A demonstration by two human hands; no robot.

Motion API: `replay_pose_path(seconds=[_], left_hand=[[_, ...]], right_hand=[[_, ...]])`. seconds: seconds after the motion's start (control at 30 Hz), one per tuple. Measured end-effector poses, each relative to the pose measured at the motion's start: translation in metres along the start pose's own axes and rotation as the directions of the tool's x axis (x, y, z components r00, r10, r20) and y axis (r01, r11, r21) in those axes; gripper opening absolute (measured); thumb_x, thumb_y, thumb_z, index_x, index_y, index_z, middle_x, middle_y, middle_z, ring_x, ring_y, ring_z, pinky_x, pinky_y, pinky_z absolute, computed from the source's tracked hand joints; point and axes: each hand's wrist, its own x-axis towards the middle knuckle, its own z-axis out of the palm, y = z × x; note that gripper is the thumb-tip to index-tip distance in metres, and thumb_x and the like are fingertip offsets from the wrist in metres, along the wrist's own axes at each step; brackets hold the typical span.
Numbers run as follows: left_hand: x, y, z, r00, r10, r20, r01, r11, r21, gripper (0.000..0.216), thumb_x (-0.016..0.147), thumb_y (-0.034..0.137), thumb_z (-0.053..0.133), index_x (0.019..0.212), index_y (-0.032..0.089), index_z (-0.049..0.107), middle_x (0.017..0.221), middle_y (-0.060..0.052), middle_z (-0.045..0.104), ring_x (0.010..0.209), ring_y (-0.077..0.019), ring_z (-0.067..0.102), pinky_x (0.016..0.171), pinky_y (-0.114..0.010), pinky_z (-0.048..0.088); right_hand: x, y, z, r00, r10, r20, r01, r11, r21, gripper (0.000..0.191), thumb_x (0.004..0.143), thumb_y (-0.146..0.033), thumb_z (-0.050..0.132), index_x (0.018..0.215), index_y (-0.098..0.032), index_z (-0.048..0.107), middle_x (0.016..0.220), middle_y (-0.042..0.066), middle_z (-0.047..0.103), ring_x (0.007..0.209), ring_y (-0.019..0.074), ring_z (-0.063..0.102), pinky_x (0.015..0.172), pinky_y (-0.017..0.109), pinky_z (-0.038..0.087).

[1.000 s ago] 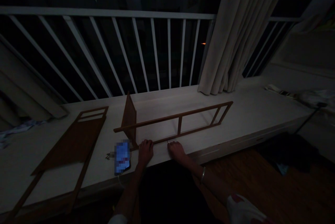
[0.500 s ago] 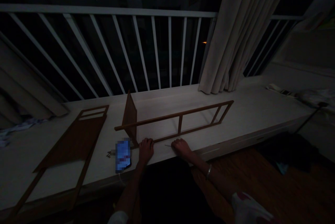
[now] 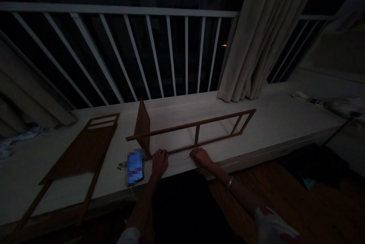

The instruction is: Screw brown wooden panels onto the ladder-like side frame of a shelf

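Note:
A brown wooden frame point(image 3: 196, 135) with crossbars lies on its side on the white ledge, with an upright wooden panel point(image 3: 142, 124) at its left end. My left hand point(image 3: 160, 161) is closed over the frame's lower rail, beside the foot of the panel. Just right of it, my right hand point(image 3: 200, 157) is closed in a pinch near that same rail. A thin metal rod point(image 3: 186, 158) pokes out to the left from its fingers; its exact kind is too dark to make out.
Left of my hands lies a lit phone point(image 3: 135, 168) with a cable, and several small metal pieces point(image 3: 120, 166) beside it. A second wooden frame with a panel point(image 3: 82, 149) overhangs the ledge point(image 3: 270, 126). White railings point(image 3: 171, 57) and a curtain point(image 3: 242, 65) stand behind.
My right hand has shifted slightly right and up toward the rail, and the metal rod has tilted. My left hand stays on the rail. The whole view has moved a little.

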Motion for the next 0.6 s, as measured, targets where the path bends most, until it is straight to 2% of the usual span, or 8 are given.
replay_pose_path(seconds=[0.33, 0.6], left_hand=[[0.000, 0.000, 0.003, 1.000, -0.004, 0.006, 0.004, 1.000, -0.019, 0.024, 0.085, 0.027, 0.033, 0.095, 0.020, 0.053, 0.092, -0.008, 0.050, 0.092, -0.0211, 0.045, 0.080, -0.035, 0.032], [0.001, 0.002, 0.003, 1.000, -0.003, 0.012, 0.003, 1.000, 0.004, 0.024, 0.085, 0.028, 0.033, 0.095, 0.020, 0.053, 0.093, -0.008, 0.050, 0.091, -0.0209, 0.045, 0.080, -0.035, 0.031]], right_hand=[[-0.010, 0.004, 0.014, 0.994, 0.021, -0.107, -0.015, 0.998, 0.059, 0.022, 0.079, -0.008, 0.041, 0.094, -0.015, 0.056, 0.092, 0.009, 0.059, 0.091, 0.0185, 0.049, 0.080, 0.029, 0.034], [-0.016, 0.011, 0.029, 0.981, -0.016, -0.194, 0.037, 0.994, 0.105, 0.023, 0.078, -0.008, 0.045, 0.097, -0.016, 0.054, 0.096, 0.008, 0.057, 0.092, 0.0174, 0.048, 0.080, 0.029, 0.035]])
